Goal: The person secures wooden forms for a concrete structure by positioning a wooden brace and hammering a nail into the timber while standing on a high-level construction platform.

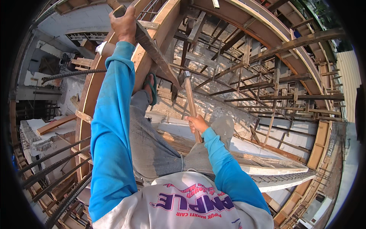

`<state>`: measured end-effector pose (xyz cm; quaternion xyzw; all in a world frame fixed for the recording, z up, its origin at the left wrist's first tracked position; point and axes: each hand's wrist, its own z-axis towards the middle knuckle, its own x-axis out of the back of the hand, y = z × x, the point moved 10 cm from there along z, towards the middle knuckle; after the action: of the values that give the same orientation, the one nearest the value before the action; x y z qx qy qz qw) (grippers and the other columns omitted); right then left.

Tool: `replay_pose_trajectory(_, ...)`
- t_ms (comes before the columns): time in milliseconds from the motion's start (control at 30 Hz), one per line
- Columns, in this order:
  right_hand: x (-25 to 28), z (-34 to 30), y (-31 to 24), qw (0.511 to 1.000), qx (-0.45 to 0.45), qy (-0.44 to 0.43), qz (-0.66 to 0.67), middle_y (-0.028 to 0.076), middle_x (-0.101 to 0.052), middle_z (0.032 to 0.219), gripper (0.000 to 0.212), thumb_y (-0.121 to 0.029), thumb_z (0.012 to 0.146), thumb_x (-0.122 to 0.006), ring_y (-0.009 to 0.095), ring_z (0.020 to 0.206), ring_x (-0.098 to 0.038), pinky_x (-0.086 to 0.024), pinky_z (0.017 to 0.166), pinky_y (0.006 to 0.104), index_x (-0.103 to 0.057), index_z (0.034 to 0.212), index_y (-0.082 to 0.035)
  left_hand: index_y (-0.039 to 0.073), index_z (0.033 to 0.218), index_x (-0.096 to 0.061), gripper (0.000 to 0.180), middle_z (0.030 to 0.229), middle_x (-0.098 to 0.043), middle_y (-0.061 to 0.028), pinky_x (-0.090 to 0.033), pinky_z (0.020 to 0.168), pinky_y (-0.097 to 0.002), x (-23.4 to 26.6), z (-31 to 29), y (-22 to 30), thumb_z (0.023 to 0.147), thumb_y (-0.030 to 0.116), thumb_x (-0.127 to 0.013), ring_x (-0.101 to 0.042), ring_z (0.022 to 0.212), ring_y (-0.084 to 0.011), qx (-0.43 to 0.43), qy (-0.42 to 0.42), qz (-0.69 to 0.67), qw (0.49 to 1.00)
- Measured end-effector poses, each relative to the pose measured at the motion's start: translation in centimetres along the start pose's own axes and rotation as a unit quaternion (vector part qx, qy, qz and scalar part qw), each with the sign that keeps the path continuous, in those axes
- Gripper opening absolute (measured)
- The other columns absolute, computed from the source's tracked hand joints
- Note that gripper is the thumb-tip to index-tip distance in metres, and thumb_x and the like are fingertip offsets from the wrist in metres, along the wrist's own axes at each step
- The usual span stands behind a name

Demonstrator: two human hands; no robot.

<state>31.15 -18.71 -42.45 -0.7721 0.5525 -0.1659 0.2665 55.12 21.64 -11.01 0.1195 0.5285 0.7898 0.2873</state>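
Note:
My left hand [122, 23] is stretched far up and grips a long grey wooden plank [156, 51] that slants down to the right across the curved timber formwork [141, 57]. My right hand [197, 124] is closed on the wooden handle of a hammer [187, 89], whose metal head points up near the plank's lower end. Both arms wear blue sleeves. My left foot in a green sandal [151, 88] rests on the curved formwork edge, with my grey trouser leg below it.
A lattice of wooden scaffold props [259, 72] fills the space below on the right. Steel rebars [57, 160] stick out at lower left and one rebar [72, 73] at the left. A concrete ledge [282, 173] runs at lower right.

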Motion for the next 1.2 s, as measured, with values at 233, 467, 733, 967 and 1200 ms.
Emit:
replay_pose_trajectory(233,-0.4,-2.6,-3.2,0.997,-0.045,-0.04,0.043,0.0,-0.039,0.053,0.029,-0.023,0.083,-0.067,0.011,0.04,-0.038,-0.032,0.036,0.029,-0.045,0.078,-0.004,-0.007,0.103,-0.053,0.054,0.085,-0.064,-0.0137,-0.049,0.077,-0.0336,0.0,0.1,0.9,0.067,0.03,-0.071,-0.061,0.078,-0.0245,0.009,0.007,0.032,0.999)
replay_pose_trajectory(467,-1.3,0.1,-3.1,0.999,-0.005,-0.028,-0.02,0.001,-0.04,0.054,0.032,-0.024,0.086,-0.067,0.012,0.04,-0.039,-0.032,0.035,0.0293,-0.043,0.086,-0.003,-0.008,0.106,-0.05,0.058,0.088,-0.064,-0.0131,-0.048,0.079,-0.0313,0.3,0.7,1.0,0.066,0.028,-0.071,-0.061,0.08,-0.0228,-0.01,-0.006,-0.007,1.0)
replay_pose_trajectory(733,0.2,-10.3,-18.4,0.94,0.334,0.063,-0.038,-0.002,-0.046,0.057,0.023,-0.024,0.09,-0.061,0.009,0.051,-0.043,-0.035,0.047,0.0286,-0.057,0.079,-0.004,-0.006,0.103,-0.054,0.05,0.082,-0.062,-0.01,-0.049,0.07,-0.0311,-1.3,-0.9,3.7,0.07,0.028,-0.072,-0.059,0.073,-0.0184,-0.046,-0.005,0.023,0.999)
replay_pose_trajectory(967,-0.4,-19.0,-28.5,0.676,0.708,0.045,0.2,0.001,-0.041,0.057,0.023,-0.015,0.095,-0.05,0.007,0.049,-0.038,-0.033,0.043,0.0249,-0.036,0.077,-0.009,-0.004,0.098,-0.057,0.048,0.083,-0.062,-0.0096,-0.048,0.073,-0.0324,-0.9,0.7,2.1,0.069,0.03,-0.072,-0.059,0.078,-0.0183,-0.044,-0.025,0.018,0.999)
replay_pose_trajectory(1200,-1.7,3.4,3.5,0.995,0.018,0.038,-0.089,0.005,-0.05,0.056,0.021,-0.024,0.081,-0.063,0.02,0.047,-0.05,-0.043,0.046,0.0379,-0.054,0.079,-0.005,-0.004,0.098,-0.055,0.044,0.081,-0.059,-0.0071,-0.047,0.068,-0.0309,-0.6,1.5,0.8,0.071,0.027,-0.072,-0.056,0.073,-0.0162,-0.058,-0.029,0.049,0.997)
